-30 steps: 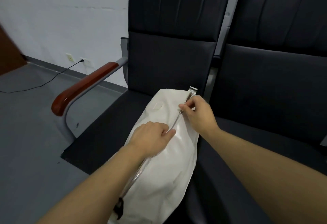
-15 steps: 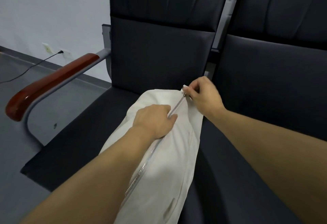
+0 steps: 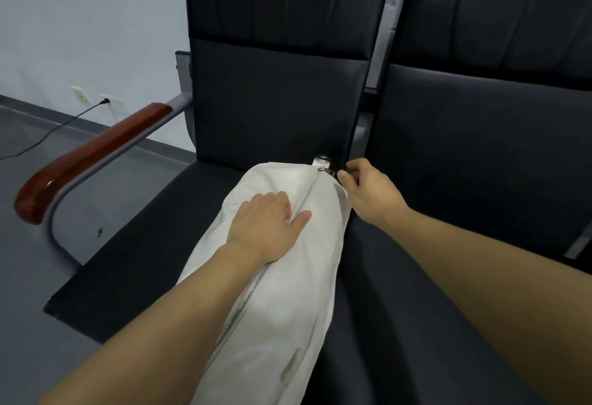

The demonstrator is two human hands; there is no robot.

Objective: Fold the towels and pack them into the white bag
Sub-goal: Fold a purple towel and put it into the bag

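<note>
White bag (image 3: 288, 292) lies lengthwise on the left seat (image 3: 134, 244) of a dark bench, long axis running from the near edge away toward the backrest (image 3: 275, 100), far end almost touching it. Bag looks full and rounded; no towels visible outside it, so folding and packing are judged done. Zipper (image 3: 307, 195) runs along the top, following the long axis; teeth appear joined along the whole visible run. Slider (image 3: 321, 170) sits at the far end, just short of a small tab (image 3: 321, 159) at the bag's tip.

Left hand (image 3: 266, 227) rests flat on the bag about midway along, fingers straight and spread to either side of the zipper line, pressing down, gripping nothing. Right hand (image 3: 368, 193) is at the far right corner, just beside the slider; thumb and forefinger are drawn together at the pull. Whether they actually pinch it cannot be told at this size.

Key relation: slider lies left of and just beyond the right fingertips, at the end of its travel. Right hand is nearer; left hand is well back along the axis, acting as anchor.

Judgement: closing step at or near completion; any remaining pull goes along the axis toward the backrest.

Outward: wooden armrest (image 3: 93, 161) at left, second seat (image 3: 480, 180) at right, wall socket (image 3: 78, 94) with cable (image 3: 48, 135) beyond.
</note>
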